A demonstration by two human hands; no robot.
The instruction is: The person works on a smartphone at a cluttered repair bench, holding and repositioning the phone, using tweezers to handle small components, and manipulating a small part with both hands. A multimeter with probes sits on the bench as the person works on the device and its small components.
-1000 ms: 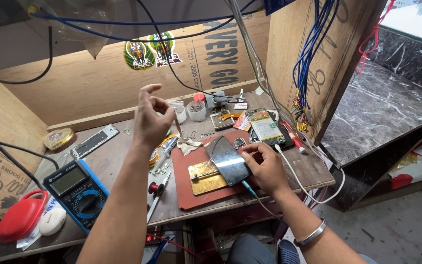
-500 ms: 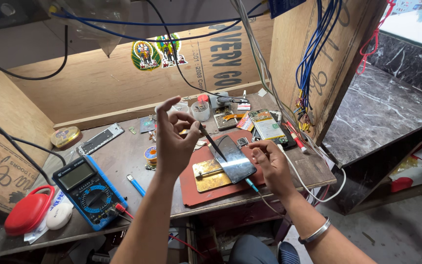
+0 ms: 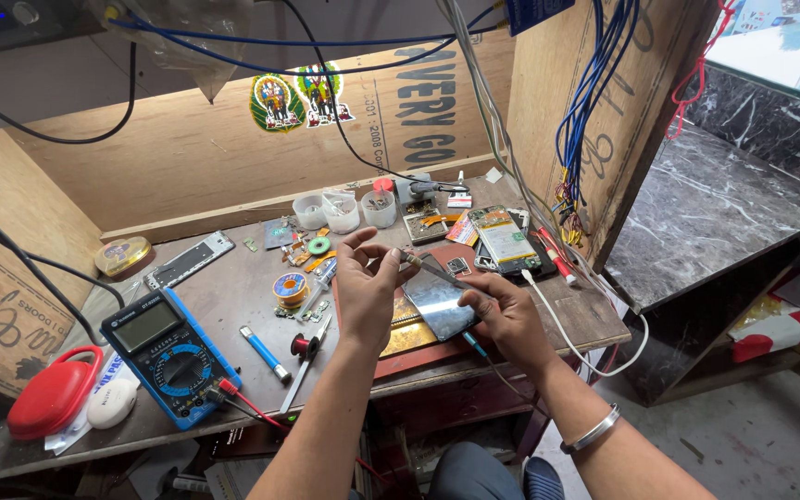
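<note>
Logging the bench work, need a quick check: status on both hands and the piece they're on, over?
Left hand and right hand both pinch thin tweezers. Shiny phone panel under right hand, on red mat. Multimeter lies left, apart.

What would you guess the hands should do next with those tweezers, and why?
Probably lower the tweezers to the shiny phone panel: the left hand pinches their end, the right hand steadies their tip and the panel, and they hover just above it.

Blue/black multimeter, red case, silver phone panel, green/gold circuit board.
</note>
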